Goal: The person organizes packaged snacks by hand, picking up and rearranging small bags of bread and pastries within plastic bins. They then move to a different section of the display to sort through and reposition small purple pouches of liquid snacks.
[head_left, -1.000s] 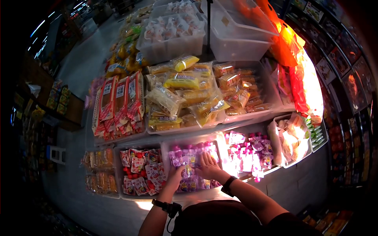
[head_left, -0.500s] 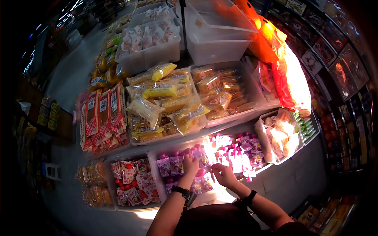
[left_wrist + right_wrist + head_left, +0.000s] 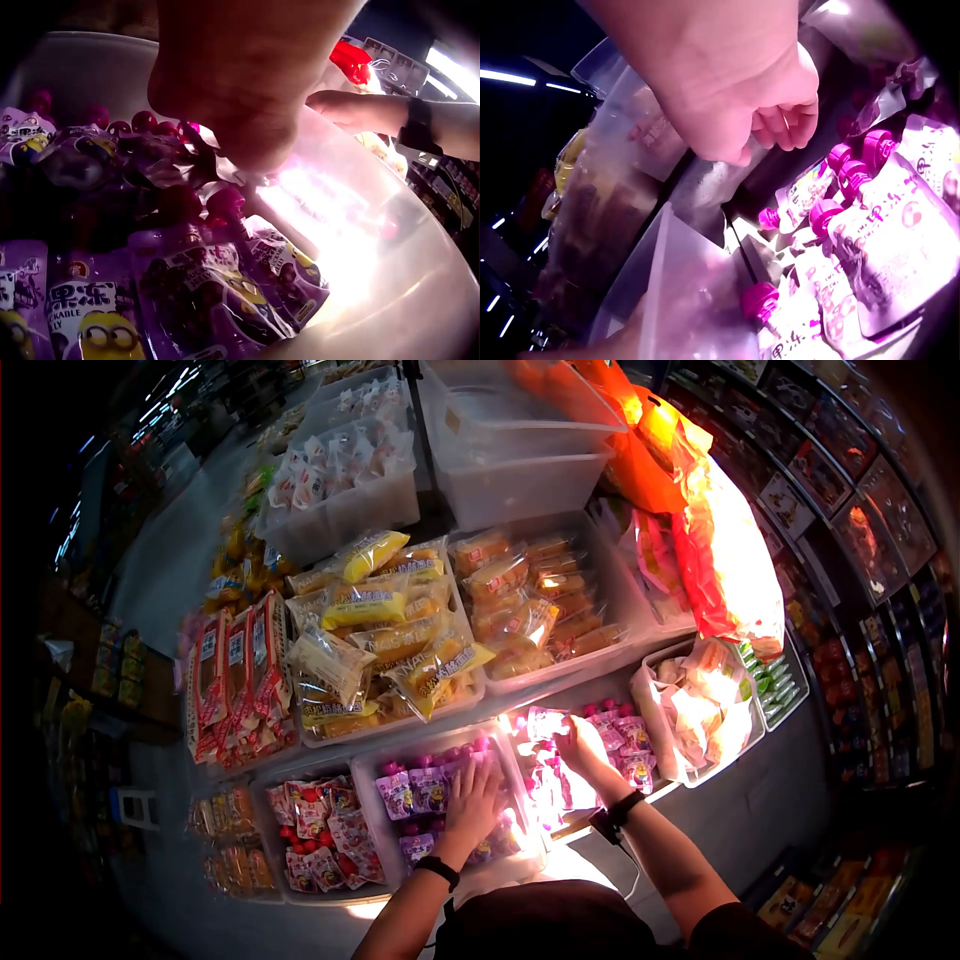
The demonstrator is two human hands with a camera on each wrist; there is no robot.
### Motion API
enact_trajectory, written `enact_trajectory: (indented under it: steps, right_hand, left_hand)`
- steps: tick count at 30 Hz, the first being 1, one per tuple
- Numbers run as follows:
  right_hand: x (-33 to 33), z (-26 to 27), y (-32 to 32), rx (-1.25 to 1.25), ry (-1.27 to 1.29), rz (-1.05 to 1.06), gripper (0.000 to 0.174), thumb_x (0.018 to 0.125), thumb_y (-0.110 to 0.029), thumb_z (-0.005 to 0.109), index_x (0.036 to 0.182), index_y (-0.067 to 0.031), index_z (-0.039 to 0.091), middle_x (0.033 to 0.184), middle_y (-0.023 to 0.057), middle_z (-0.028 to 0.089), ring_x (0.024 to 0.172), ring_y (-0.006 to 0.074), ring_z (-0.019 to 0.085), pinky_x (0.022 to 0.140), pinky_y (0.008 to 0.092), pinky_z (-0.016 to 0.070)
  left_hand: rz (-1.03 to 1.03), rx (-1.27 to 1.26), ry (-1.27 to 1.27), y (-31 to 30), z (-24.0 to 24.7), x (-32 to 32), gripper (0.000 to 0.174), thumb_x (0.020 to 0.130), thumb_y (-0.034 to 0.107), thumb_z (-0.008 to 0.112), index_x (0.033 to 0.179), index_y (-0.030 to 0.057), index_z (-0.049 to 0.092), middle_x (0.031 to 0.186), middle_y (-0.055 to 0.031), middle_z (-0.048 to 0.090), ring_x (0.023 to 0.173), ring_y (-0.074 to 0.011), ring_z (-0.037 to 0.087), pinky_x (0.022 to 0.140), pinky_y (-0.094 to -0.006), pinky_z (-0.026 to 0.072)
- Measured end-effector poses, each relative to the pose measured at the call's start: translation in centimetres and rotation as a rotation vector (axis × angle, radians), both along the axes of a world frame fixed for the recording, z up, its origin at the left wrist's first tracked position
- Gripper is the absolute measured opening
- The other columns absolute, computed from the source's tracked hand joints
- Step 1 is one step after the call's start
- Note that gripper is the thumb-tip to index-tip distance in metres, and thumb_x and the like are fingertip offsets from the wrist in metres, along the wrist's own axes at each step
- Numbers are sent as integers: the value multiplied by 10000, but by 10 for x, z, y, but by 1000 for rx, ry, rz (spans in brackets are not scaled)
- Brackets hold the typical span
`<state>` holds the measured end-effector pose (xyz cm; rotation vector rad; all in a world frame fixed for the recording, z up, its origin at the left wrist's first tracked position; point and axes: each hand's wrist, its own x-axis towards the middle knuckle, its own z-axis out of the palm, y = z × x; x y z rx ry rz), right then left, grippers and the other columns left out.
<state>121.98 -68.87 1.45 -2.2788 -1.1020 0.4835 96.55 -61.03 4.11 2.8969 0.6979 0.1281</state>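
Observation:
My left hand [image 3: 473, 800] lies fingers extended over purple jelly pouches [image 3: 428, 790] in a clear plastic bin [image 3: 372, 830]. In the left wrist view, the heel of that hand overlaps the pouches [image 3: 210, 292], hiding its fingertips. These pouches carry a yellow cartoon figure and purple caps. My right hand [image 3: 583, 748] is above the neighbouring bin of pink-purple jelly pouches [image 3: 632, 735], near its back left part. In the right wrist view, its fingers are loosely curled with nothing seen between them, and capped pouches [image 3: 900, 247] lie below and to the right. Glare washes out some pouches.
Left of the purple pouches is a bin of red-capped pouches [image 3: 320, 840]. Behind stand bins of yellow-wrapped snack packs [image 3: 365, 605] and brown-wrapped packs [image 3: 550, 595]. A bin of pale wrapped items [image 3: 700, 700] is on the right. An orange-red bag [image 3: 690, 490] hangs behind.
My right hand has moved from the purple pouches to the neighbouring bin on the right. The left hand has gone from spread to raised and bent, then flattened over the pouches. The view has shifted.

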Motion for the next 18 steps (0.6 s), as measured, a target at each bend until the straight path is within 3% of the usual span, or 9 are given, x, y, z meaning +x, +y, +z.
enact_trajectory:
  steps: [1,3,6,10,12,15,16,17,18]
  right_hand:
    - [8,-10,10,-50,-87,81,492,839,-284,657,1221,3,538,1157,234,605,1098,352,580,945,397,461]
    - [17,-35,28,-229,-138,158,633,822,-313,674,1337,-9,467,1361,198,496,1290,345,437,1075,407,358]
    - [11,-43,38,-384,-293,221,676,810,-332,689,1357,-12,453,1416,171,455,1336,348,388,1071,436,362]
    - [12,-32,47,-493,-307,288,651,751,-368,736,1251,-9,523,1274,181,516,1204,343,461,960,470,416]
    - [23,-47,47,-304,-532,313,463,706,-282,742,1066,-20,612,1108,181,581,1076,341,528,881,453,442]
    - [31,-28,50,-243,-435,401,193,761,-125,590,927,-46,647,972,180,612,981,335,571,821,446,457]
    - [33,-36,48,-255,-409,386,268,735,-180,679,973,-65,634,1020,171,605,1008,331,561,813,454,466]
    - [29,-26,46,-186,-420,356,234,740,-163,668,942,-57,617,996,176,600,991,342,564,800,451,470]
    - [26,-15,41,-116,-432,325,202,745,-147,656,912,-48,600,972,181,595,973,354,566,788,449,475]
  left_hand:
    - [24,-113,74,-3,-16,-7,622,936,438,497,1454,113,388,1544,-119,290,1414,-355,254,1142,-524,185]
    - [76,-159,77,-6,-19,-11,615,913,414,536,1437,122,399,1537,-112,293,1421,-351,242,1144,-522,193]
    - [100,-187,103,-5,-21,-13,631,904,425,550,1438,131,387,1538,-94,292,1431,-335,229,1143,-524,193]
    - [130,-207,105,-2,-11,-15,616,913,430,537,1427,120,397,1540,-86,289,1437,-318,219,1147,-519,191]
    - [172,-212,72,-7,-4,-22,598,921,421,531,1419,115,405,1539,-88,290,1437,-324,214,1147,-516,195]
    - [205,-291,-13,-3,15,-42,476,926,342,546,1322,83,494,1503,-121,351,1394,-358,286,1108,-519,255]
    - [208,-324,-43,1,19,-51,449,925,325,551,1297,76,515,1495,-129,363,1382,-365,305,1097,-521,267]
    - [196,-236,-195,7,26,-59,338,935,250,548,1199,40,572,1349,-173,520,1238,-369,486,1009,-485,387]
    - [279,-378,-230,13,35,-71,307,943,228,540,1175,30,581,1283,-175,559,1178,-365,527,972,-467,419]
